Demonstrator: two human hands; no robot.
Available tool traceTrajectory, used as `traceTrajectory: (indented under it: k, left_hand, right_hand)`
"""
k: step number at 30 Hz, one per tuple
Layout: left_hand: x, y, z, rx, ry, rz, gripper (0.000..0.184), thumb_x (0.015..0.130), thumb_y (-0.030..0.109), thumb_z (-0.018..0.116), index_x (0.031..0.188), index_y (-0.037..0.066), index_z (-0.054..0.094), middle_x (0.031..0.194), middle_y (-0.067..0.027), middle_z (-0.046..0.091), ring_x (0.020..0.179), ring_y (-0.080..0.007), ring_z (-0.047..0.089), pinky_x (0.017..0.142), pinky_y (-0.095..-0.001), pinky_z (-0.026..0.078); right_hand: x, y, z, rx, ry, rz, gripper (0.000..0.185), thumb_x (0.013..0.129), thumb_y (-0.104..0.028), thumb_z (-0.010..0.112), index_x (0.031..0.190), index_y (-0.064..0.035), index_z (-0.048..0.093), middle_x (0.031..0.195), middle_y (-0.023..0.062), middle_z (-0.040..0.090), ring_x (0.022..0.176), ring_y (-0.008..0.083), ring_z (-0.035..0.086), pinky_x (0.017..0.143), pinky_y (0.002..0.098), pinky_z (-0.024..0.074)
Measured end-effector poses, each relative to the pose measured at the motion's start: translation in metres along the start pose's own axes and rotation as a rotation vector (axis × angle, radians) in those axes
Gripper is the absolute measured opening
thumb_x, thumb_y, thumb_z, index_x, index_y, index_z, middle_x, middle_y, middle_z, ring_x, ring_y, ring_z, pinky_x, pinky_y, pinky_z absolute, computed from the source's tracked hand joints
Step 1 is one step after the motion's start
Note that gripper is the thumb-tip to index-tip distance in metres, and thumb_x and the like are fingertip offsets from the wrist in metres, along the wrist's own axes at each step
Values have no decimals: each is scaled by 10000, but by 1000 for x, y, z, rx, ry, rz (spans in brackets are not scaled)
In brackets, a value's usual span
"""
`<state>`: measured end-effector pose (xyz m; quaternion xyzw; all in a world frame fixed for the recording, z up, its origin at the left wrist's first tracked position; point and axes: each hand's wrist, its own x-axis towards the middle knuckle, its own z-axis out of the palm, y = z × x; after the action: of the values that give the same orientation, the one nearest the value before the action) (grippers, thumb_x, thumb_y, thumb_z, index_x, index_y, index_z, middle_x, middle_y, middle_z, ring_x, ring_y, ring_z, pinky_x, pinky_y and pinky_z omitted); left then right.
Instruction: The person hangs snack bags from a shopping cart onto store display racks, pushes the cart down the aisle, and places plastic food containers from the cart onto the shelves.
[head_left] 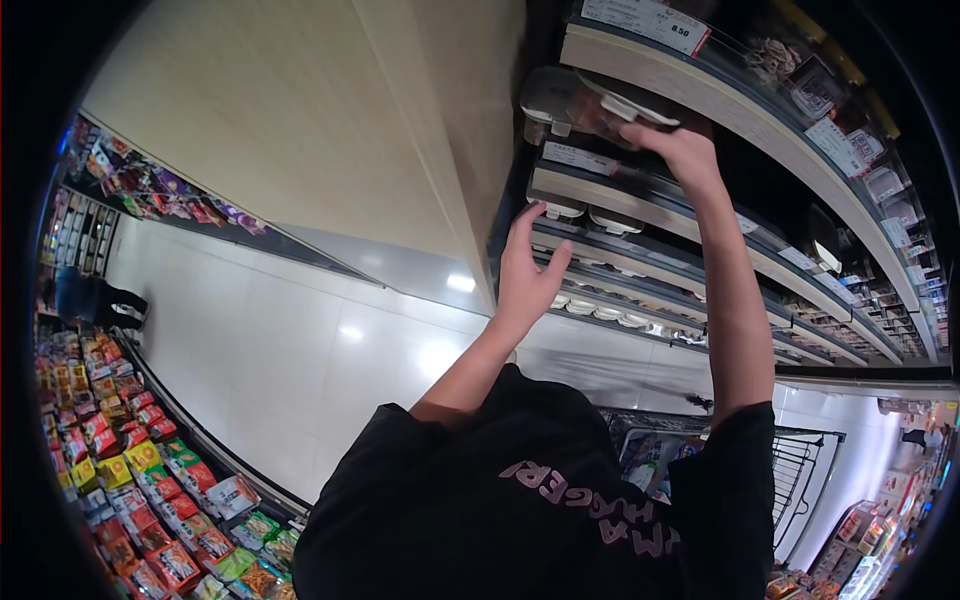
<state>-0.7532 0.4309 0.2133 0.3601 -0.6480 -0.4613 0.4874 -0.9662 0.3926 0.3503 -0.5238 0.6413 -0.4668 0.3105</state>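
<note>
Lidded container [598,112], blurred, sits just under the overhanging upper shelf [650,72], beside a second tub [550,92]. Right hand [675,150] is pinched on its edge. Left hand [532,275] open, fingers apart, near the lower shelf [620,203]. Cart [800,470] near the torso.

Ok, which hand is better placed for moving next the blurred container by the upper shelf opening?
Probably the right: the right hand has its fingers on the blurred container. The left hand is lower, open and holding nothing, near the lower shelf edge.
</note>
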Motion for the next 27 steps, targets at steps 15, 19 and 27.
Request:
traceTrajectory:
  k: [15,19,27]
  left_hand:
    - [-32,-21,-12,-76,-76,-189,466,833,47,626,1247,7,416,1210,-140,498,1107,-211,519,924,-319,429]
    - [-42,-37,1,-61,-100,-191,443,810,108,659,1192,9,459,1106,-135,566,988,-224,583,849,-325,462]
    - [-102,-64,80,-61,-730,-279,187,839,67,615,1015,20,574,922,-44,626,852,-120,610,809,-266,474]
  right_hand:
    - [59,23,33,-224,-123,-302,546,699,-265,780,1132,11,595,1020,131,665,962,226,607,902,310,449]
    - [18,22,20,-354,23,-95,734,610,-342,810,1184,27,539,1155,189,589,1063,261,576,931,343,418]
    - [-220,135,-18,138,627,-14,164,924,-65,513,987,55,605,914,101,648,865,142,608,813,250,447]
